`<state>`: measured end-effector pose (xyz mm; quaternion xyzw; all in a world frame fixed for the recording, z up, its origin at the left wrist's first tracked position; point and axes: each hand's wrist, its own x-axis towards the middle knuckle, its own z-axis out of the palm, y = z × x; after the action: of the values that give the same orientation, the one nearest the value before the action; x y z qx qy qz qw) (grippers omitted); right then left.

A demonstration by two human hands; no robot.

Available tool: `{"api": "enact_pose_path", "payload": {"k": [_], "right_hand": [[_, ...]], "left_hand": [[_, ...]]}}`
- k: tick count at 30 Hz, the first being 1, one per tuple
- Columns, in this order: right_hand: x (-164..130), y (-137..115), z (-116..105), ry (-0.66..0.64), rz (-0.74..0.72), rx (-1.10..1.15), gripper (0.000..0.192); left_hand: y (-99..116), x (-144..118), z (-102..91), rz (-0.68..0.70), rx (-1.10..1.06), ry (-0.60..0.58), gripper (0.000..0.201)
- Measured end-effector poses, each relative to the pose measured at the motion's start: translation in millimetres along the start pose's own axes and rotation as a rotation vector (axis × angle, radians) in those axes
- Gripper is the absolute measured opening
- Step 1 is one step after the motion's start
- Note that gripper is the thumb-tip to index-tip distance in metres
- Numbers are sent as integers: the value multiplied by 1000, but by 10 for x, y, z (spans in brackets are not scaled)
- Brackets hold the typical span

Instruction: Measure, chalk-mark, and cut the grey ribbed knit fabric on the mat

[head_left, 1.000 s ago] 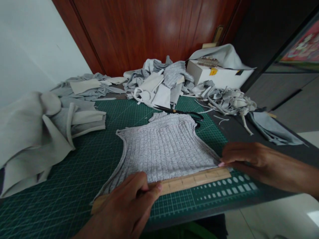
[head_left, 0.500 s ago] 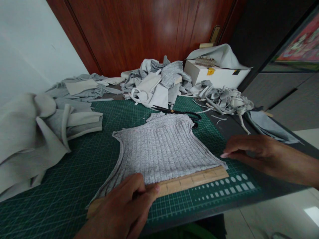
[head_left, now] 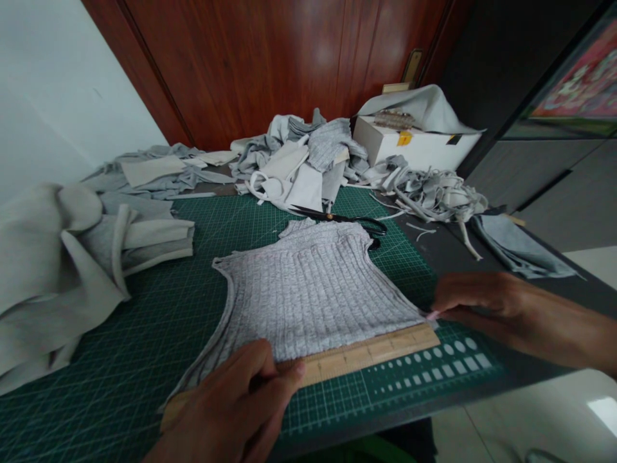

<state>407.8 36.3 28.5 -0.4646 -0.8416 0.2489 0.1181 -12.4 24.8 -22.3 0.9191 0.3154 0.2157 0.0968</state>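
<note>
A grey ribbed knit garment piece (head_left: 308, 289) lies flat on the green cutting mat (head_left: 159, 347). Along its near edge runs a wooden ruler (head_left: 366, 354). My left hand (head_left: 236, 399) is closed on the ruler left of its middle, thumb and curled fingers pressing it against the mat; part of the ruler is hidden beneath. At the garment's near right corner, my right hand (head_left: 482, 308) pinches the fabric between thumb and fingertips, just past the ruler's right end. Black scissors (head_left: 337, 217) rest beyond the garment's far edge.
Pale grey fabric pieces (head_left: 58, 270) heap up on the left. At the back lie a pile of fabric scraps (head_left: 299, 161) and a white box (head_left: 419, 145). Tangled fabric strips (head_left: 441, 196) and folded grey cloth (head_left: 520, 244) sit at the right, near the table edge.
My right hand has come down slightly onto the garment's near right corner and now pinches it. The left hand stays on the ruler. The view has shifted a little.
</note>
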Motion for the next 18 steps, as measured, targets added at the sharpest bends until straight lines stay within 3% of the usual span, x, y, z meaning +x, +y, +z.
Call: {"api": "enact_pose_path", "payload": {"k": [4, 8, 12, 15, 18], "right_hand": [[78, -85, 37, 31, -41, 28, 22], [152, -184, 117, -22, -77, 37, 22], [53, -78, 77, -32, -32, -58, 26], [10, 9, 54, 26, -93, -60, 22], [103, -66, 113, 58, -149, -11, 19]], "left_hand": [[-10, -9, 5, 1, 15, -13, 35], [3, 4, -2, 13, 13, 12, 36], [16, -4, -4, -4, 39, 6, 35], [14, -10, -2, 7, 42, 10, 29], [8, 28, -18, 27, 50, 36, 27]]}}
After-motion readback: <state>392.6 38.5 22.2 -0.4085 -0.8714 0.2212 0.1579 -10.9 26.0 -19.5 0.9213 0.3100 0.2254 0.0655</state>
